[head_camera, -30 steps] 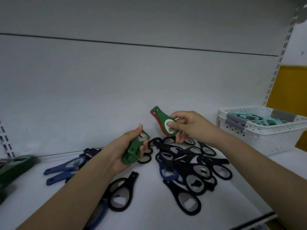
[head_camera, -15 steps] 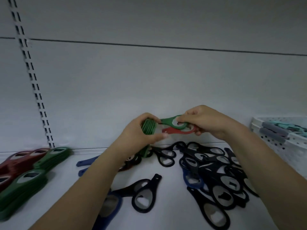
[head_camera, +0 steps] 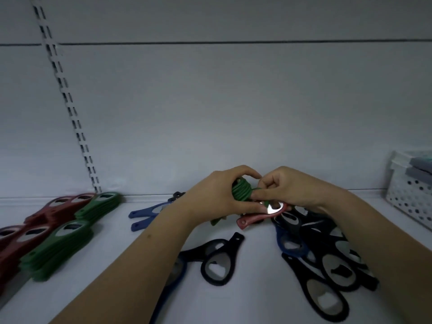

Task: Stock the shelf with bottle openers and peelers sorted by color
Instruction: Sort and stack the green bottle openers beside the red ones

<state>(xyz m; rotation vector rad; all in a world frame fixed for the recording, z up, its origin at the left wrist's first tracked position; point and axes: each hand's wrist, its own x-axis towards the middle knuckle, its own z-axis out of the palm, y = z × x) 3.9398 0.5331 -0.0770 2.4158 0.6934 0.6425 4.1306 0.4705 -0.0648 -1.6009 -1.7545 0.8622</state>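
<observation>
White basket (head_camera: 408, 195) far right — grey-handled items inside, blurred.

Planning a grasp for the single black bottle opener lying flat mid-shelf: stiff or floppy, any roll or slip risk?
The black bottle opener probably stays stiff: flat moulded body with a metal insert. Rolling is unlikely, since it lies flat on the shelf. It may slide when pushed, and its low profile could make edge pickup fiddly.

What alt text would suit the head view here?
Two hands meet above a white shelf: the left hand grips a bundle of green bottle openers, the right hand holds a red opener. Sorted red stacks and green stacks lie left, loose black openers right.
</observation>
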